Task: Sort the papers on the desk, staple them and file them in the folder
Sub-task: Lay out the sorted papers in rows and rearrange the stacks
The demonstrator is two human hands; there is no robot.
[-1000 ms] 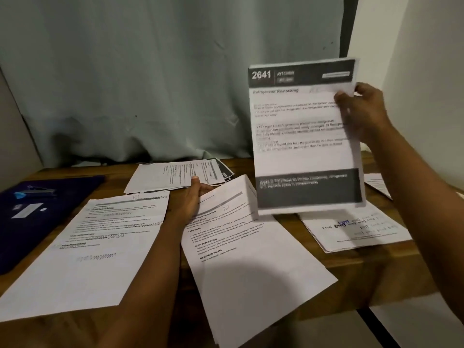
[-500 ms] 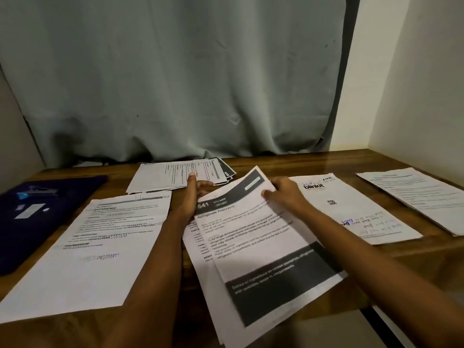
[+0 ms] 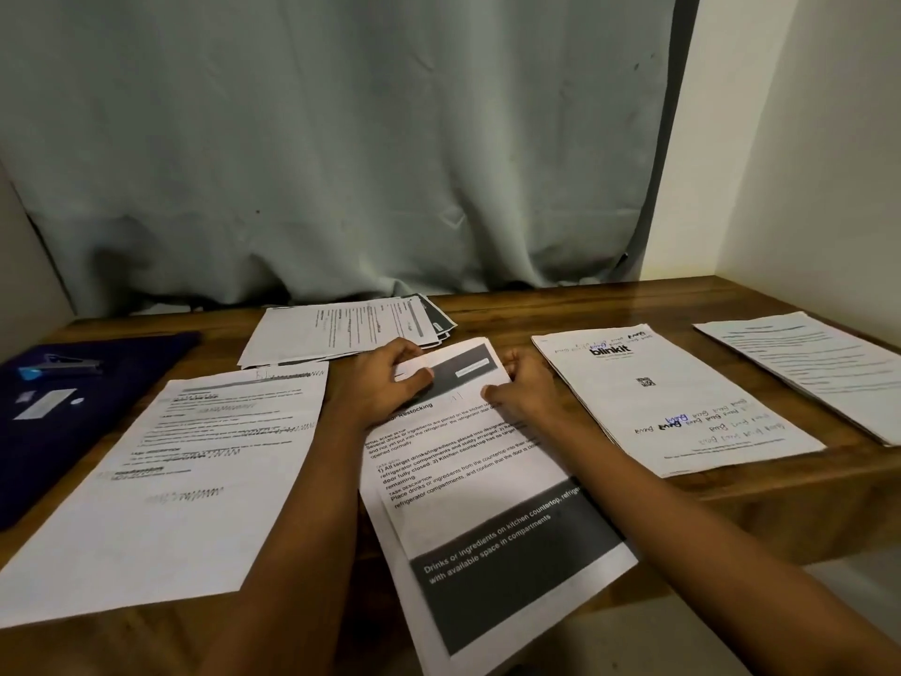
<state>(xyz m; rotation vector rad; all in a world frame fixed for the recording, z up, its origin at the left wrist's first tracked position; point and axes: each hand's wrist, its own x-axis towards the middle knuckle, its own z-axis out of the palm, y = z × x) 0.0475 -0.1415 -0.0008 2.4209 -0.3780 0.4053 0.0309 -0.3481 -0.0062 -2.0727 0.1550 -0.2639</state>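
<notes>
Left hand (image 3: 385, 387) is pinching the top-left corner of the restocking stack (image 3: 487, 509), thumb on top, fingers curled at the edge. Right hand (image 3: 529, 395) is gripping the top-right corner the same way, thumb pressing on the sheet. Both hands are sitting at the stack's far end, w/ the dark header strip between them.

The stack is lying mid-desk (image 3: 609, 309), long axis running from the hands toward the near edge and skewed a bit right, w/ its near end hanging over that edge. Prob. they're squaring the sheets before stapling.

The stapler (image 3: 66, 367) is resting on the dark folder (image 3: 131, 378) by the desk's left edge, well apart from the stack. So it's lying left of both hands, and the left hand is nearer. The right hand would prob. be pinning the stack.
</notes>
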